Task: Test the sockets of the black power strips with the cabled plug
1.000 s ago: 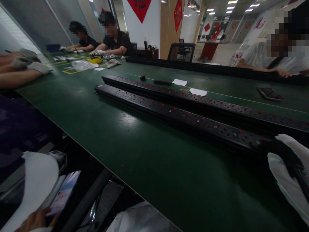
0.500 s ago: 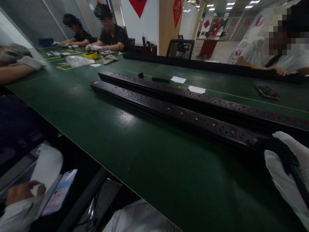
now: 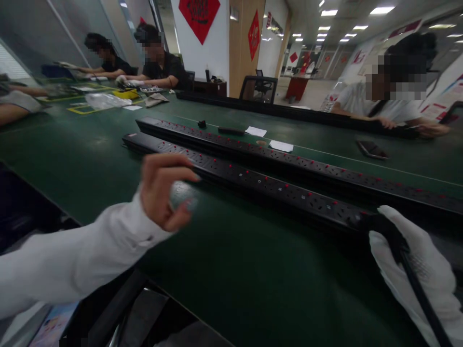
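Observation:
A long black power strip (image 3: 249, 183) with red lights and a row of sockets lies across the green table. My right hand (image 3: 415, 260), in a white glove, grips the black power cord (image 3: 407, 262) at the strip's near right end. Down the palm the cord runs towards the bottom edge. My left hand (image 3: 164, 193), bare with a white sleeve, hovers in front of the strip's far left part. Its fingers are bent and apart from the thumb, slightly smeared, and hold nothing. Behind lies a second matching power strip (image 3: 289, 161).
White papers (image 3: 281, 146) and a small black part (image 3: 201, 124) lie beyond the strips. A dark phone-like object (image 3: 372, 149) is farther right. A long black bar (image 3: 253, 106) lies before a co-worker (image 3: 394, 106). Other people work at the left, near a plastic bag (image 3: 104, 100).
My left hand has risen from beside the phone at lower left to above the table. My right hand still grips the cord; the view has shifted right.

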A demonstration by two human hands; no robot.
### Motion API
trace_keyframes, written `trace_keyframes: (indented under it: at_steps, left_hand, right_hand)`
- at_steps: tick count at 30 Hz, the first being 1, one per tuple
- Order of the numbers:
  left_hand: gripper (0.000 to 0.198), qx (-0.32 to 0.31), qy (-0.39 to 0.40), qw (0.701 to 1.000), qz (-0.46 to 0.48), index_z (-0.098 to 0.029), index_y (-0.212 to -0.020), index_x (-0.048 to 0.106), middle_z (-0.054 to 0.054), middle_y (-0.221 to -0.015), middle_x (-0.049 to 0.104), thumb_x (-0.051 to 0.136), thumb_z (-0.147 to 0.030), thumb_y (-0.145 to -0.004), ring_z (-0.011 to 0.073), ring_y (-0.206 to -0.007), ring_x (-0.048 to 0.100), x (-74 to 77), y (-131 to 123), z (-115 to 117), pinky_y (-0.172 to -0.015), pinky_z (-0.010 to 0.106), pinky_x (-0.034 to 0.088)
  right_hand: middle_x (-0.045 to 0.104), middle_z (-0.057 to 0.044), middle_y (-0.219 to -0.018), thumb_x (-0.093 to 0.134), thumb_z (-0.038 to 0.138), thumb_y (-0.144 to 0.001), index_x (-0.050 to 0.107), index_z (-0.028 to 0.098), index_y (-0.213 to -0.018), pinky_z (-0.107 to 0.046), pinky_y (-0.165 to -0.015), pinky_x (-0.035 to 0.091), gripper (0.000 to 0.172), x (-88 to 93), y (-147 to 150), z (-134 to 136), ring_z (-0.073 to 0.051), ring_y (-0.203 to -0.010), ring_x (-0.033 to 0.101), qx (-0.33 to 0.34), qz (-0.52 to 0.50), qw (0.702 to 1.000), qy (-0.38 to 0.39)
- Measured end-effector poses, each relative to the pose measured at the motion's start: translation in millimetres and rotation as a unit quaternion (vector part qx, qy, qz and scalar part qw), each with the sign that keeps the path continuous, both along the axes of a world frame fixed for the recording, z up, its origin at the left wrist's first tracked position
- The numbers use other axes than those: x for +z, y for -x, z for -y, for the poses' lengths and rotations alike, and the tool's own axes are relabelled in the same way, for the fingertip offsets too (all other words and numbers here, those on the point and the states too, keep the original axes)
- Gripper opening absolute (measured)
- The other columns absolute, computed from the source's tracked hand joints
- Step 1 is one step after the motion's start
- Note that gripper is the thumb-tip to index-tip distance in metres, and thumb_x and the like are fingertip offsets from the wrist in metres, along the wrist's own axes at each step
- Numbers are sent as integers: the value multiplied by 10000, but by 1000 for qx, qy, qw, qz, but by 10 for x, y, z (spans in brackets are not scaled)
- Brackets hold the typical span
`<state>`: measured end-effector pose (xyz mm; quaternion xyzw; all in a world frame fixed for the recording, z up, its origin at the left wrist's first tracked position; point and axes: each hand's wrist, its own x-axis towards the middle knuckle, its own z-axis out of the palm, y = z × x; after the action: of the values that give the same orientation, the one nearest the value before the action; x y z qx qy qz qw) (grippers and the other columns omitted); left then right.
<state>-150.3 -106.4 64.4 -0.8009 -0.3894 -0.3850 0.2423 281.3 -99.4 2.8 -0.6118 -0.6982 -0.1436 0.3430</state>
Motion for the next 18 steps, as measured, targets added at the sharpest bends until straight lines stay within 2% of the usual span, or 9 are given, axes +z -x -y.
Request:
trace_keyframes:
  at_steps: [2,4,6,8,10,12,14,18]
  left_hand:
    - [441,-138,78,977,-143,-150,-1072,507,64,-1121,506,403,-516,-849,186,-1042,467,-21,-537,-170,-916,378,367]
    - [556,-205,90,950,-219,-161,-1178,471,91,-1213,495,372,-590,-839,229,-1122,436,-63,-1115,-311,-978,429,304]
    - [657,-220,98,939,-244,-138,-1288,380,125,-1311,429,374,-610,-830,276,-1218,357,-133,-1604,-433,-1004,478,256]
    - [725,-175,124,951,-224,-99,-1340,304,163,-1359,369,396,-602,-826,318,-1262,300,-239,-1936,-541,-1005,505,243]
    - [768,-142,155,952,-223,-81,-1362,258,190,-1361,362,405,-604,-819,347,-1242,329,-376,-2114,-628,-985,522,266]
    - [777,-121,178,947,-239,-80,-1359,264,204,-1350,376,469,-574,-795,370,-1209,375,-528,-2183,-688,-929,517,332]
    - [666,-114,151,950,-247,-143,-1360,275,172,-1371,366,504,-448,-814,352,-1222,375,-666,-2199,-716,-905,489,361]
    - [547,-102,100,973,-181,-159,-1325,347,155,-1365,392,439,-401,-843,322,-1252,357,-829,-2207,-702,-950,450,334]
  right_hand:
    - [574,-64,-1182,543,415,-758,425,263,-1297,-431,-873,483,572,7,-6,-6,-278,-987,595,15,-2,1000,5]
    - [571,-64,-1186,538,397,-766,421,259,-1295,-415,-876,487,558,17,-10,-4,-267,-992,596,21,10,1000,10]
    - [571,-68,-1181,526,384,-780,429,251,-1285,-410,-881,488,531,35,-3,5,-263,-994,596,24,17,999,17]
    - [563,-75,-1188,507,374,-799,425,243,-1285,-427,-903,474,511,53,11,12,-265,-1016,585,23,11,999,23]
    - [550,-76,-1201,498,369,-811,409,252,-1295,-452,-918,462,506,60,15,12,-270,-1043,568,31,3,999,26]
    - [548,-65,-1202,500,362,-814,396,279,-1298,-468,-915,466,502,49,1,6,-270,-1052,564,43,-2,999,28]
    - [546,-54,-1207,505,358,-813,385,303,-1301,-481,-909,473,506,17,-26,1,-270,-1053,565,47,-2,998,29]
    - [531,-48,-1234,522,327,-802,389,300,-1305,-488,-942,452,521,-62,-59,26,-272,-1086,544,36,9,999,20]
